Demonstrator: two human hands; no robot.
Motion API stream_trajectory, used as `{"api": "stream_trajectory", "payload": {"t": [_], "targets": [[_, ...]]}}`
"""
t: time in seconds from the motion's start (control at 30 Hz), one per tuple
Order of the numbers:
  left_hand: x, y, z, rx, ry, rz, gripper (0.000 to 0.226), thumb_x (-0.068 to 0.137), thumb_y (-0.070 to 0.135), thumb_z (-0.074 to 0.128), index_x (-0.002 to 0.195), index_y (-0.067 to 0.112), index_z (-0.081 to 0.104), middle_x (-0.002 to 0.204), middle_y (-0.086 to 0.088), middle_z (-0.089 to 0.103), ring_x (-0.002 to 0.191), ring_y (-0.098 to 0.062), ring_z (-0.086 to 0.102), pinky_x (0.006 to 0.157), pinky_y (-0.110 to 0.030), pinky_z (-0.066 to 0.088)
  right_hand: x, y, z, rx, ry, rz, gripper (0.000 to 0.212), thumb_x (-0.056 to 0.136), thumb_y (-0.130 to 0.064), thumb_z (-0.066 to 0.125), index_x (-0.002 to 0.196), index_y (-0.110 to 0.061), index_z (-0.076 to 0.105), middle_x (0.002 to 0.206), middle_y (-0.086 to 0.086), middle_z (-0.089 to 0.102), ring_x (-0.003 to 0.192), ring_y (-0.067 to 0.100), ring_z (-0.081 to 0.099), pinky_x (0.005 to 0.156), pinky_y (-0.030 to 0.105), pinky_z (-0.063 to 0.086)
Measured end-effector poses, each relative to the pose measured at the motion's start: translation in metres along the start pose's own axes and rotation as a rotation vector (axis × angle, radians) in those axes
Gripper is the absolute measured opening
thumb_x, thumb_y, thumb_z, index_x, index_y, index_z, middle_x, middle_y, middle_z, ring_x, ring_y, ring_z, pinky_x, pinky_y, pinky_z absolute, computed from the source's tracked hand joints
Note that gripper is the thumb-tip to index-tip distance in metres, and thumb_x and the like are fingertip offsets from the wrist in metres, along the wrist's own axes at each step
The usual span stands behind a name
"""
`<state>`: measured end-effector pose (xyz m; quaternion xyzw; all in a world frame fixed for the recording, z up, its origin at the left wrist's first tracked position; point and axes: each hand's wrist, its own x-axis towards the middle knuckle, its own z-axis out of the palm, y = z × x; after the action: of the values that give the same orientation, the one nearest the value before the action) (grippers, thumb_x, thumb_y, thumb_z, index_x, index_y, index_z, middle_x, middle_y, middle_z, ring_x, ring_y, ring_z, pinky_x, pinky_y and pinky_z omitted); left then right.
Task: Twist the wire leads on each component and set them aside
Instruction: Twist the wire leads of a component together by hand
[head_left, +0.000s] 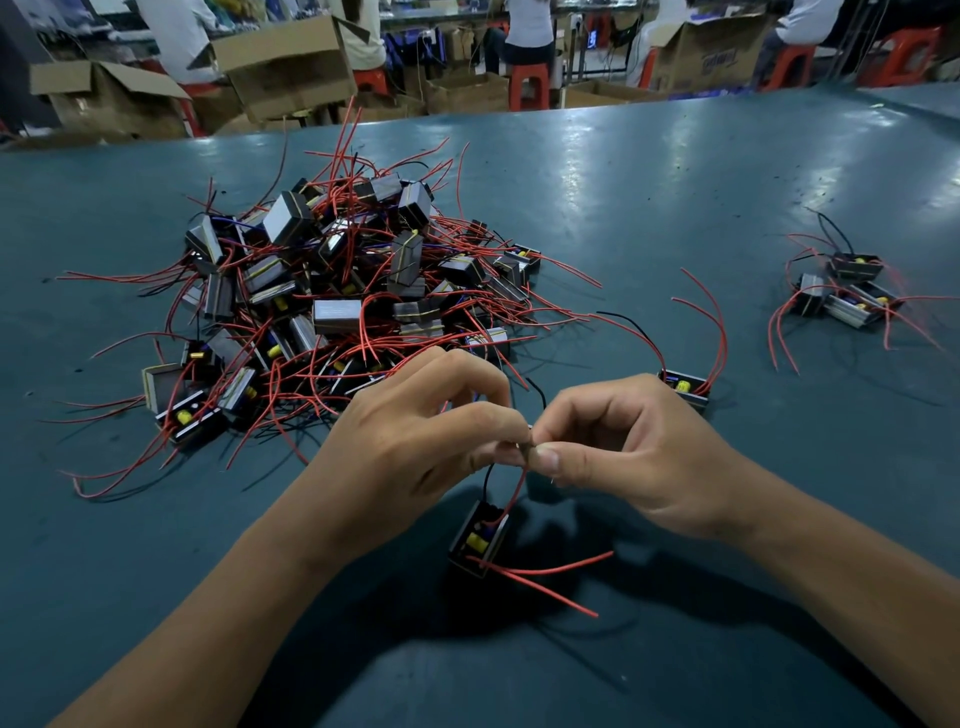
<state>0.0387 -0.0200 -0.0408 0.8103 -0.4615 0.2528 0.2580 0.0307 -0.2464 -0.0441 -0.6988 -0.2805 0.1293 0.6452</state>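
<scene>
mid-twist: left hand (415, 447) and right hand (623, 457) pinch the wire leads (511, 493) above the dangling component (478, 538); next, finish twisting and set it aside on the counter (675, 208).

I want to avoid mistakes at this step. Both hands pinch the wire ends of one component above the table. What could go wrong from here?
The component hangs only by the leads pinched between the left hand and right hand, so hard twisting may strain them where they enter it. Its two loose red leads could snag. The big pile lies close, so its stray wires might get caught too.
</scene>
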Motion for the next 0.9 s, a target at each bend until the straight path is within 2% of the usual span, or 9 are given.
{"api": "stream_trajectory", "payload": {"t": [0.23,0.37,0.43,0.53,0.6,0.67,0.73,0.8,0.9], "targets": [[0.003,0.004,0.0,-0.03,-0.012,-0.026,0.013,0.104,0.028,0.053,0.103,0.02,0.063,0.101,-0.005,0.057,0.085,-0.024,0.055,0.071,-0.031,0.044,-0.001,0.0,0.0,-0.084,0.001,-0.033,0.002,0.085,-0.012,0.07,0.084,-0.014,0.071,0.07,0.002,0.065,0.065,0.008,0.056,0.063,0.02,0.047],[0.005,0.008,0.002,-0.017,-0.038,-0.08,0.025,0.103,0.027,0.053,0.094,0.008,0.067,0.101,-0.002,0.057,0.089,-0.014,0.053,0.073,-0.034,0.048,-0.001,0.0,0.001,-0.227,0.043,-0.11,0.005,0.087,-0.017,0.071,0.082,-0.016,0.07,0.073,0.011,0.066,0.063,0.016,0.055,0.063,0.025,0.048],[0.005,0.011,0.003,-0.036,-0.085,-0.159,0.028,0.103,0.032,0.049,0.092,0.01,0.064,0.101,0.006,0.054,0.088,-0.006,0.049,0.071,-0.034,0.048,-0.002,0.001,0.001,-0.278,0.069,-0.139,0.007,0.087,-0.019,0.072,0.082,-0.014,0.071,0.072,0.01,0.065,0.063,0.023,0.055,0.063,0.026,0.047],[0.003,0.015,0.002,-0.187,-0.182,-0.331,0.027,0.104,0.039,0.043,0.091,0.019,0.055,0.094,0.014,0.05,0.08,-0.009,0.05,0.067,-0.034,0.045,-0.002,0.002,0.001,-0.349,0.091,-0.16,0.007,0.088,-0.02,0.072,0.085,-0.014,0.073,0.07,0.001,0.066,0.062,0.016,0.056,0.062,0.023,0.047],[0.003,0.018,0.001,-0.312,-0.237,-0.442,0.027,0.103,0.04,0.045,0.089,0.019,0.054,0.084,0.012,0.05,0.074,-0.011,0.049,0.064,-0.026,0.04,-0.002,0.003,0.001,-0.404,0.108,-0.176,0.006,0.087,-0.02,0.073,0.086,-0.015,0.074,0.071,-0.004,0.067,0.062,0.011,0.058,0.062,0.025,0.048],[0.005,0.02,0.0,-0.424,-0.274,-0.536,0.027,0.101,0.038,0.047,0.086,0.017,0.056,0.071,0.016,0.047,0.064,-0.004,0.043,0.059,-0.017,0.034,-0.002,0.004,0.002,-0.455,0.122,-0.188,0.006,0.087,-0.019,0.073,0.086,-0.014,0.074,0.071,-0.003,0.067,0.062,0.013,0.059,0.061,0.032,0.05],[0.007,0.023,0.0,-0.656,-0.272,-0.717,0.031,0.101,0.038,0.052,0.078,0.019,0.058,0.063,0.015,0.041,0.057,-0.003,0.034,0.054,-0.018,0.028,-0.002,0.004,0.003,-0.496,0.125,-0.198,0.007,0.088,-0.019,0.072,0.085,-0.012,0.074,0.072,-0.003,0.068,0.062,0.015,0.06,0.061,0.035,0.049],[0.009,0.025,0.001,-0.904,-0.248,-0.919,0.031,0.098,0.035,0.055,0.069,0.024,0.059,0.061,0.008,0.04,0.055,-0.009,0.03,0.051,-0.022,0.021,-0.001,0.004,0.004,-0.49,0.125,-0.186,0.008,0.088,-0.019,0.072,0.084,-0.013,0.073,0.072,-0.004,0.068,0.063,0.011,0.06,0.061,0.031,0.05],[0.01,0.024,0.004,-0.859,-0.167,-0.917,0.027,0.096,0.032,0.059,0.07,0.026,0.062,0.061,0.003,0.044,0.055,-0.013,0.037,0.051,-0.021,0.029,-0.001,0.002,0.001,-0.374,0.125,-0.118,0.006,0.088,-0.017,0.072,0.083,-0.013,0.072,0.07,0.003,0.068,0.061,0.01,0.059,0.062,0.023,0.049]]}}
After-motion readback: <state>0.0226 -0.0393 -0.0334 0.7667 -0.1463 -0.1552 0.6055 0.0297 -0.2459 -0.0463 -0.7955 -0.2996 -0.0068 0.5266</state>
